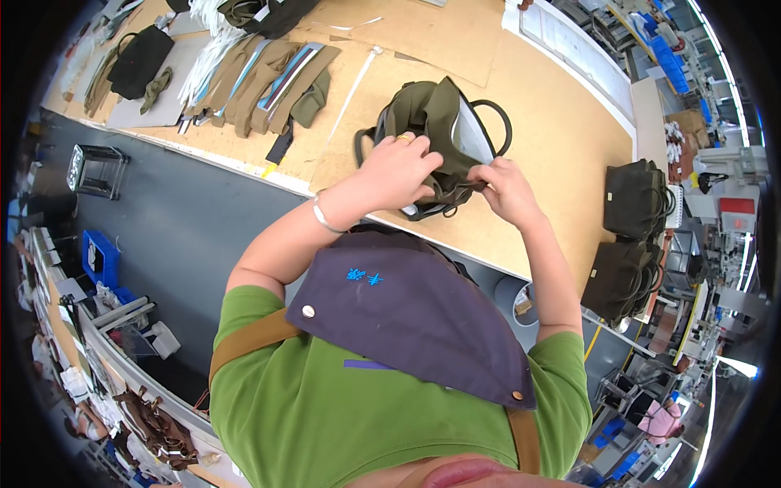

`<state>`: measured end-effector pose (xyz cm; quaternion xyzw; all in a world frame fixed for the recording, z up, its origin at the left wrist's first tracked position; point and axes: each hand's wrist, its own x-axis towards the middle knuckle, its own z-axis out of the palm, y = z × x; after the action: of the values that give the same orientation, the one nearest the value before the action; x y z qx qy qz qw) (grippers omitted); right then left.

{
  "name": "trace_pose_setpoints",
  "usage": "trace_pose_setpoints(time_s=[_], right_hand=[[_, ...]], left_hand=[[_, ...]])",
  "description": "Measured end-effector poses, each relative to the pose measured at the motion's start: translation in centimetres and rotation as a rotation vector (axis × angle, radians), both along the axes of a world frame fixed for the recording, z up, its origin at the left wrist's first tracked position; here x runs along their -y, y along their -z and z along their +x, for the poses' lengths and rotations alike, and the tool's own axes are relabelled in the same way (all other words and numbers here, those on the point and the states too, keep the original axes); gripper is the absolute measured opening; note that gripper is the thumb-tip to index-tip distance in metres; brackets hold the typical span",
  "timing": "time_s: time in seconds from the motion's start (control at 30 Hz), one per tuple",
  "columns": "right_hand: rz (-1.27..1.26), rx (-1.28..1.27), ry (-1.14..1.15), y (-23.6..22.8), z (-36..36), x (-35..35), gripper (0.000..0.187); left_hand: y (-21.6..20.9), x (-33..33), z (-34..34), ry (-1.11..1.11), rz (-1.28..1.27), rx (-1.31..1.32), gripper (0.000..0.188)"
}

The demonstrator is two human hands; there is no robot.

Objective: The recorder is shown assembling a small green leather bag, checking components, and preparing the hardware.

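Observation:
An olive-green handbag (443, 110) lies opened up on the table, its fabric bunched at the mouth and a pale inner side showing at the right. One dark looped handle (506, 122) stands out on its far right side. Over the bag's near left part bends my left hand (403, 169), a ring on one finger, with its fingers curled into the fabric. My right hand (508, 189) pinches the bag's edge at the near right. The tips of my left fingers are partly hidden in the folds.
Brown and striped fabric strips (272, 85) lie at the table's left, beside a black bag (140, 63). Two dark handbags (630, 199) are stacked at the right edge. Below the table's near edge stands a round bin (514, 297). A blue crate (99, 259) sits on the floor at left.

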<state>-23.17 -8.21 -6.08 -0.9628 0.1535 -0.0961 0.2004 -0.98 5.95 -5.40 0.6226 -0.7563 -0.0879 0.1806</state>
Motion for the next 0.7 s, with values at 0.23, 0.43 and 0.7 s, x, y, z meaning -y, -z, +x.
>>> trace_pose_setpoints(time_s=[0.23, 0.43, 0.7], right_hand=[[0.081, -0.001, 0.117, -1.1, -1.4, -0.4, 0.015], [-0.285, 0.159, 0.529, 1.0, -0.7, -1.6, 0.017], [0.043, 0.179, 0.467, 2.9, 2.3, -7.7, 0.015]], left_hand=[[2.4, 2.6, -2.3, 0.027, 0.266, 0.233, 0.031], [0.1, 1.6, -1.1, 0.011, 0.113, -0.388, 0.011], [-0.1, -0.8, -2.3, 0.015, 0.0, -0.119, 0.013]])
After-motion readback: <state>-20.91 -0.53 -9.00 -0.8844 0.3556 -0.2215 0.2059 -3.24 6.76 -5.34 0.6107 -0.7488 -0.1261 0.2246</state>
